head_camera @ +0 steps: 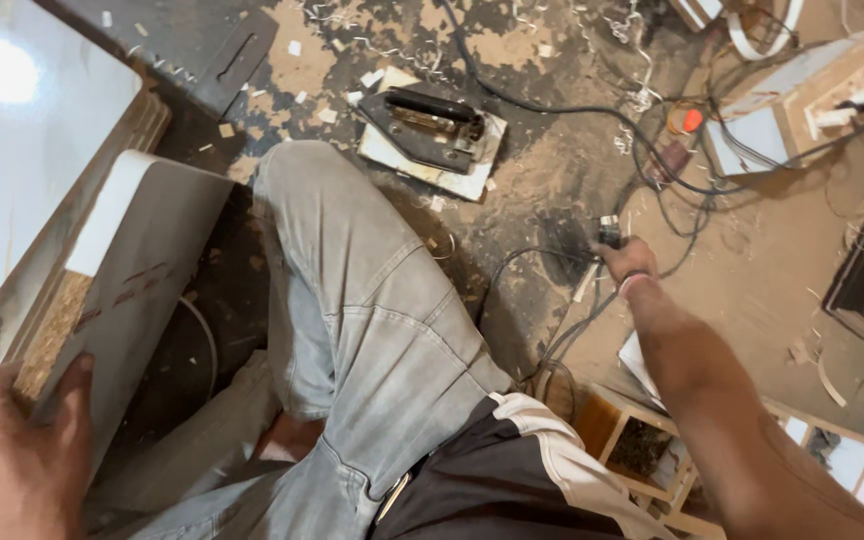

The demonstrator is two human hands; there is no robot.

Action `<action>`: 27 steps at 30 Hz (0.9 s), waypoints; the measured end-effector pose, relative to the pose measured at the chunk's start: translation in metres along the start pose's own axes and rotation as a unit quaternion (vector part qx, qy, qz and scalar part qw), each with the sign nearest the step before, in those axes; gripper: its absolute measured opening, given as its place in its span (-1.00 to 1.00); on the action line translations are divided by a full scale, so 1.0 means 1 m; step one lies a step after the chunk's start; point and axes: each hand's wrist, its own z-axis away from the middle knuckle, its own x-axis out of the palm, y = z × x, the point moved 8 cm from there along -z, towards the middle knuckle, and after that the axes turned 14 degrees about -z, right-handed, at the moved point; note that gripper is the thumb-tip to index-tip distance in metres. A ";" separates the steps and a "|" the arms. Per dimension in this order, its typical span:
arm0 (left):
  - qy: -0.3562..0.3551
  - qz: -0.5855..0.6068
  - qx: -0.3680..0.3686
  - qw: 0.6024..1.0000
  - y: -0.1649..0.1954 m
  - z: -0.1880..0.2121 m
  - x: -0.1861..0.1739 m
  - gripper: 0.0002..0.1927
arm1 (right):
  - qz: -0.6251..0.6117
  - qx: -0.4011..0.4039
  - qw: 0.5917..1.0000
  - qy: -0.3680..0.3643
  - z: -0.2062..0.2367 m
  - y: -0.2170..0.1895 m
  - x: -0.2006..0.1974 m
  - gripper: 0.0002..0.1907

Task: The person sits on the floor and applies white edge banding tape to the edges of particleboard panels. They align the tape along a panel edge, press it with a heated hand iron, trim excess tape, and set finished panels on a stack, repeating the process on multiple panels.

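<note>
Black iron [430, 128] beyond bent knee [352, 230]

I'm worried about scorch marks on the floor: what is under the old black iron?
The iron lies on a pale rectangular board, which rests on the sawdust-strewn floor. The board's edges show around it. Whatever is beneath the iron's soleplate and beneath the board is covered.

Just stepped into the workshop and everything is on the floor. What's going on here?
A person sits on the sawdust-strewn floor. The left hand steadies a laminated board with a raw chipboard edge. The right hand reaches out and grips a plug on a black cable. A flat iron rests on a scrap board nearby.
</note>
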 end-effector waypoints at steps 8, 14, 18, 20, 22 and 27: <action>-0.040 -0.042 -0.014 0.998 0.005 -0.016 -0.030 -0.48 | 0.052 -0.350 0.933 0.069 0.036 -0.177 -0.001 -0.42; -0.043 0.002 -0.017 0.999 0.001 -0.014 -0.027 -0.55 | 0.155 -0.582 0.792 0.100 0.091 -0.300 0.013 -0.48; -0.003 0.045 -0.017 0.999 -0.001 -0.016 -0.045 -0.57 | 0.188 -0.575 0.792 0.085 0.106 -0.322 0.015 -0.54; 0.029 0.060 -0.014 0.998 -0.001 -0.016 -0.058 -0.57 | 0.183 -0.583 0.787 0.088 0.113 -0.329 0.014 -0.57; 0.072 0.075 -0.010 0.994 -0.002 -0.014 -0.074 -0.60 | 0.191 -0.586 0.783 0.080 0.116 -0.333 0.014 -0.56; 0.059 0.091 -0.004 0.994 -0.002 -0.015 -0.080 -0.58 | 0.227 -0.578 0.782 0.046 0.123 -0.343 0.016 -0.46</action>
